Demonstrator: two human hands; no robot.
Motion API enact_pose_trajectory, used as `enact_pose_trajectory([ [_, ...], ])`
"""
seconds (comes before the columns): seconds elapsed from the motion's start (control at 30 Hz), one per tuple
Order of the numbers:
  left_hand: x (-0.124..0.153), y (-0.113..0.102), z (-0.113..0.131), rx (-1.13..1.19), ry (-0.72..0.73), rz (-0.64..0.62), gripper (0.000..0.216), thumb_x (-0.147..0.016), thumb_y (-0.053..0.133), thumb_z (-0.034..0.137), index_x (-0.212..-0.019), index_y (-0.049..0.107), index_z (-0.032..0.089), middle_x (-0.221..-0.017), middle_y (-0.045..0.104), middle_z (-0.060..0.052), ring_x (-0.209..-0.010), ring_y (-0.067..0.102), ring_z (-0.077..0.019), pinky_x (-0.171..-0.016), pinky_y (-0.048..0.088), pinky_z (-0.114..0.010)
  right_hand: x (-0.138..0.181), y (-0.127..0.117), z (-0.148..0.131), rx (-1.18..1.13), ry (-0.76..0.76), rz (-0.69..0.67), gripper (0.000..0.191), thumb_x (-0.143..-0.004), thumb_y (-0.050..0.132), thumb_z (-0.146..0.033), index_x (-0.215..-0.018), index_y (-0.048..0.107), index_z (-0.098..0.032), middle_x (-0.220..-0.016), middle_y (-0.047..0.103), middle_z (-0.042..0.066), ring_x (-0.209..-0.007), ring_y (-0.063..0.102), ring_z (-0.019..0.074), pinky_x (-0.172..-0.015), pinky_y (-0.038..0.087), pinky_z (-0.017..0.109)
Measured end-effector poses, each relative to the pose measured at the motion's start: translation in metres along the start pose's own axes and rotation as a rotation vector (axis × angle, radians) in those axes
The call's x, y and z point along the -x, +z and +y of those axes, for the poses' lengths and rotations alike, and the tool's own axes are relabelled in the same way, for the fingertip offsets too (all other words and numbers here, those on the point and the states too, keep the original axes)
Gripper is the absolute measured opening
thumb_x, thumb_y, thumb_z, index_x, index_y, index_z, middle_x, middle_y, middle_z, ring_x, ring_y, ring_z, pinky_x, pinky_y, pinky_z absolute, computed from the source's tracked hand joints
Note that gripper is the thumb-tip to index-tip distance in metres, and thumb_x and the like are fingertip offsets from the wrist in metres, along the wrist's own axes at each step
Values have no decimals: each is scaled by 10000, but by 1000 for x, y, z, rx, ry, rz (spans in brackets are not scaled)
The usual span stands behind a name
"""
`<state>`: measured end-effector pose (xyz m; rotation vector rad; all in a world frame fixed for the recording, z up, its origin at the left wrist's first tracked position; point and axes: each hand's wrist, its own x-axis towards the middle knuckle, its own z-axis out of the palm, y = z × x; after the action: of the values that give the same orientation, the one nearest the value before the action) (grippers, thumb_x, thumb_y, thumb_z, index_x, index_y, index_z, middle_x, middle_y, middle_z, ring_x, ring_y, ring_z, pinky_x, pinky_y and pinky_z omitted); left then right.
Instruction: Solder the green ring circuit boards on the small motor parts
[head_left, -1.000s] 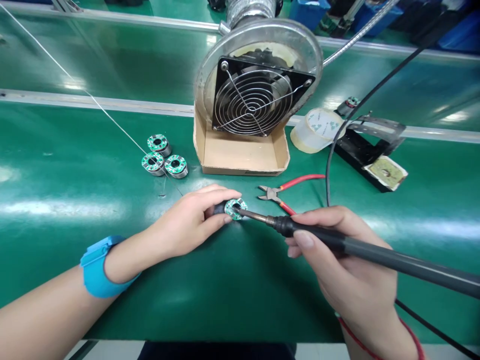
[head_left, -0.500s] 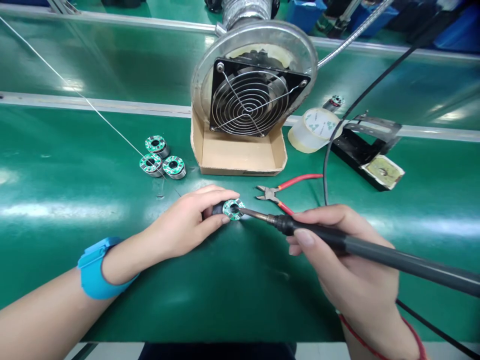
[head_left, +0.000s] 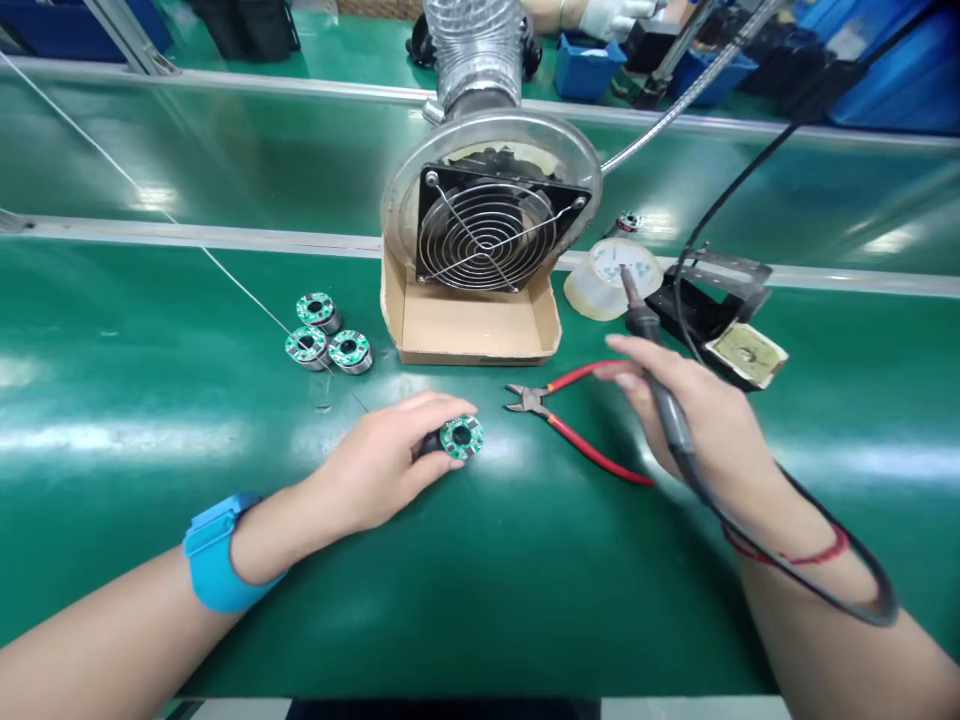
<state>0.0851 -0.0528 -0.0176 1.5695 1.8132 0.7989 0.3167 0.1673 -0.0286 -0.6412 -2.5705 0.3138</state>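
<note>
Between the thumb and fingers of my left hand (head_left: 390, 455) is a small cylindrical motor part with a round green circuit board (head_left: 452, 447) on its end, facing right. A solder wire (head_left: 247, 285) runs from the upper left down toward this hand. My right hand (head_left: 697, 420) grips a soldering iron (head_left: 670, 415), its tip pointing away, over the edge of a tape roll (head_left: 581, 290). Diagonal cutters (head_left: 534, 398) with red handles lie with jaws apart between my hands. Three similar motor parts (head_left: 350, 350) stand grouped on the left.
A fume-extractor fan (head_left: 486, 245) on a ribbed duct stands in a cardboard tray (head_left: 472, 330). At right is a soldering iron stand (head_left: 709, 295) with a yellowish sponge (head_left: 748, 355). Behind the tape sits another motor part (head_left: 626, 222). A co-worker's gloved hand (head_left: 619, 15) shows at the top.
My right hand has lifted the soldering iron off the circuit board and swung it right and away, toward the tape roll and stand. My left hand still holds the motor part.
</note>
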Motion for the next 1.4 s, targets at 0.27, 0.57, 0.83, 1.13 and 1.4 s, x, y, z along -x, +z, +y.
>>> enact_pose_trajectory([
  [0.27, 7, -10, 4, 441, -69, 11, 419, -846, 693, 208, -1261, 668, 263, -1079, 712, -73, -905, 673, -222, -615, 503, -274, 26, 23, -4, -68, -110, -135, 573, -873, 691, -469, -1332, 481, -197, -1505, 517, 243, -1360, 529, 412, -1035, 456, 646],
  [0.57, 9, -6, 9, 319, -98, 121, 299, -827, 751, 318, -1057, 593, 211, -674, 494, 62, -570, 449, -116, -530, 369, -253, 28, 19, -18, -106, -113, 34, 333, -881, 704, -434, -1131, 557, -269, -981, 699, 68, -832, 710, 263, -738, 591, 430],
  [0.83, 11, -8, 18, 32, -38, 268, 313, -788, 785, 283, -890, 498, 210, -714, 460, 81, -562, 364, -92, -557, 325, -244, 29, -2, -66, -255, -120, -180, 493, -836, 626, -137, -1291, 511, -285, -1192, 686, 95, -1071, 690, 282, -857, 594, 430],
  [1.13, 12, -3, 17, -222, 58, 329, 308, -797, 765, 287, -866, 472, 220, -806, 564, 27, -675, 537, -148, -553, 352, -252, 15, -11, -80, -97, -213, -231, 396, -838, 579, -128, -1209, 542, -260, -1002, 678, 81, -857, 665, 266, -684, 565, 377],
  [1.4, 11, -1, 15, -176, 59, 398, 318, -789, 784, 243, -907, 490, 211, -804, 556, 45, -622, 507, -117, -531, 347, -236, 16, -5, -80, 61, -248, -119, 232, -931, 531, -190, -1161, 559, -188, -839, 659, 56, -690, 629, 214, -588, 507, 314],
])
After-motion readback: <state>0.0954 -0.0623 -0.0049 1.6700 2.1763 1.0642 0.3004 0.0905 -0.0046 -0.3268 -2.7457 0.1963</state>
